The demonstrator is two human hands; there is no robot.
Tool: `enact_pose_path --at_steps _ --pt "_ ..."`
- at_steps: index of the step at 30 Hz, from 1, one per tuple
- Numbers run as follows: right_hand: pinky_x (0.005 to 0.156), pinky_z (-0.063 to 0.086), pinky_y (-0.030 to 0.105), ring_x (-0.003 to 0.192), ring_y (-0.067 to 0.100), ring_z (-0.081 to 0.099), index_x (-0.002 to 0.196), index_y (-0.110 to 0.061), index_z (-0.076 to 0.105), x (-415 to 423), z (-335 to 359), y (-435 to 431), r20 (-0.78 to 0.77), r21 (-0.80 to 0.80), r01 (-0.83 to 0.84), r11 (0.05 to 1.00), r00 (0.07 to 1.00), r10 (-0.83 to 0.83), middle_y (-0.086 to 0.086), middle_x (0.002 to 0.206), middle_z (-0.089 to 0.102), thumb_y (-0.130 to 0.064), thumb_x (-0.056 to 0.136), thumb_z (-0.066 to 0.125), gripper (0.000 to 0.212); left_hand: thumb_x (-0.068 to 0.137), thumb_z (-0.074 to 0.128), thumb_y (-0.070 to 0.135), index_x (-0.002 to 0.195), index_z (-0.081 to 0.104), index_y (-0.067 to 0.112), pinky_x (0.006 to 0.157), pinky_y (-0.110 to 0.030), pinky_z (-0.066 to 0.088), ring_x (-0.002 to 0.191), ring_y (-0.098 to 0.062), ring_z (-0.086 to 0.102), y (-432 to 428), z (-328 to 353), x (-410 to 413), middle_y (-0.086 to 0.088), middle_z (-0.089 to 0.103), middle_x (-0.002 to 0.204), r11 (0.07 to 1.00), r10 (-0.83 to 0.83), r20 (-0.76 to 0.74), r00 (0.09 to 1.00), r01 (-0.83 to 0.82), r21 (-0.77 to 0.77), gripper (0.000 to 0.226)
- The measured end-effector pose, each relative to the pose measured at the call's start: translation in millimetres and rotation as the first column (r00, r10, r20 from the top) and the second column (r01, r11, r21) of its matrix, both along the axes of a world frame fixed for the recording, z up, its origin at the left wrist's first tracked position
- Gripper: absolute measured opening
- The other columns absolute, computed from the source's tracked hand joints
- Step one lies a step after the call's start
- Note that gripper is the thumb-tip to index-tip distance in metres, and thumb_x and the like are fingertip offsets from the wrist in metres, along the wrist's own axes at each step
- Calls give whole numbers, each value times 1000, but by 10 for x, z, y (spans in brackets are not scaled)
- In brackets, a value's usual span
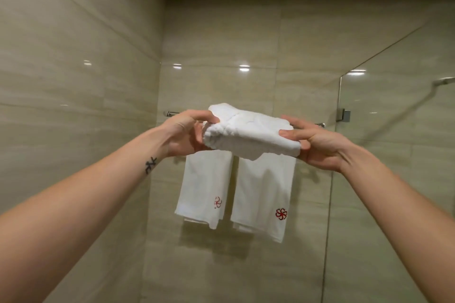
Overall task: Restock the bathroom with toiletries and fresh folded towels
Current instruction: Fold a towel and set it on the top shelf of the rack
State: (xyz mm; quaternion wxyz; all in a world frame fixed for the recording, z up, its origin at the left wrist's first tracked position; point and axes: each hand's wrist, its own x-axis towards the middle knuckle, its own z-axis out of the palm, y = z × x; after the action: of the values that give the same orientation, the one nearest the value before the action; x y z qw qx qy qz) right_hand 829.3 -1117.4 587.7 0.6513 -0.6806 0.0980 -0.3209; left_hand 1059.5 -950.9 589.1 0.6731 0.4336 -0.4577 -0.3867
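Note:
A folded white towel is held up at the height of the wall rack. My left hand grips its left end, with the thumb on top and the fingers underneath. My right hand grips its right end the same way. Below them two white towels hang side by side from a lower bar, each with a red flower logo near its bottom: the left hanging towel and the right hanging towel. The middle of the rack is hidden behind the folded towel.
Beige tiled walls close in on the left and behind. A glass shower panel stands at the right, fixed by a metal clamp. A shower head shows at the far right edge.

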Motion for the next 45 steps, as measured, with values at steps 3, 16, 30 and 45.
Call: enact_pose_path --at_steps 3,16,30,45 --pt "59 56 23 82 11 71 141 -21 49 5 191 -8 31 -20 13 1000 999 -13 1 131 62 1 79 68 69 82 59 4 128 57 3 76 -35 60 87 -24 67 -4 196 5 -13 65 115 1000 -24 29 999 25 -15 46" --pt "61 55 19 91 6 66 139 -26 51 309 827 -67 137 -152 62 986 990 -41 -7 133 58 -1 79 67 68 86 54 6 126 59 8 69 -30 59 88 -21 65 -165 790 289 -11 64 121 984 -51 110 993 69 -167 41" --pt "66 57 21 86 5 68 143 -25 47 1106 1274 -443 182 -229 127 965 980 -86 -9 127 59 2 87 63 65 82 58 8 124 61 11 73 -31 60 83 -19 66 -657 1215 1167 -7 68 110 966 -41 175 984 84 -246 42" --pt "92 53 32 102 16 65 140 -27 51 2348 1245 -1228 134 -206 142 968 984 -116 -3 132 57 3 81 69 68 85 56 5 103 60 6 76 -32 54 75 -18 61 -1470 1116 2367 -8 66 94 981 23 115 993 0 -196 19"
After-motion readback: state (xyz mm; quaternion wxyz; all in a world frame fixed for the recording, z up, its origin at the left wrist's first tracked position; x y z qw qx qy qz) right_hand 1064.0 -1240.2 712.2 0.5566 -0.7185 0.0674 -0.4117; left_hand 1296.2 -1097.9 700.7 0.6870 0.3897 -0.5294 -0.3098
